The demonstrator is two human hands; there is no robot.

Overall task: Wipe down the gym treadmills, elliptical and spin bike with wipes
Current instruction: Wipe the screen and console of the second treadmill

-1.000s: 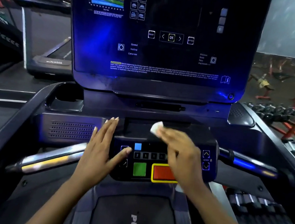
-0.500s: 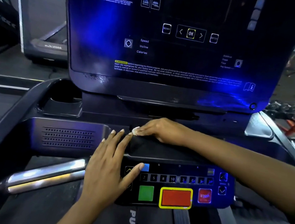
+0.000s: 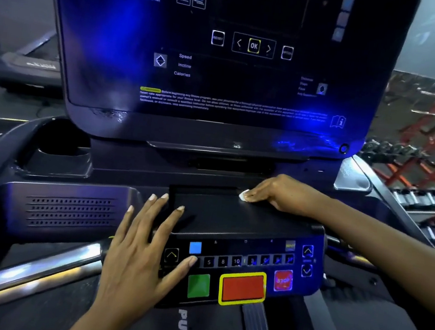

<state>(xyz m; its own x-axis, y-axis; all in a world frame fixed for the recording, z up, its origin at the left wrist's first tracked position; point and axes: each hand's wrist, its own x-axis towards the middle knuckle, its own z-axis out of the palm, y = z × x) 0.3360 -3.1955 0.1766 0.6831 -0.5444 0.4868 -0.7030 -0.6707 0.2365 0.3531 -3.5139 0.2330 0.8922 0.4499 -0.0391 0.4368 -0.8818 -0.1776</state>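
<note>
Working the treadmill console (image 3: 221, 70) now, down at the flat black ledge (image 3: 221, 217) above the keypad (image 3: 240, 262). Pressing a small white wipe (image 3: 243, 195) onto the ledge's back right portion with the right hand (image 3: 281, 192), fingertips curled over it and pinching it down. Only a white corner showing, so probably folded small under the fingers, though hard to say from this angle.

Bracing with the left hand (image 3: 141, 251): fingers straight and spread, flat across the left end of the panel, gripping nothing, thumb tip right beside the number keys.

Best handled, by the look of it, like so. Drag the wipe leftward along the back edge, then return a strip nearer the front, overlapping each pass. Flatten the fingers to put more wipe on the surface. Push into the step at the back, a likely dust trap. Carry on over the front lip and down across the keys with light pressure only. Steer clear of leaning on the green button (image 3: 198, 284) or the big red one (image 3: 242, 288). Lift the bracing hand before finishing, to reach the patch beneath it.
</note>
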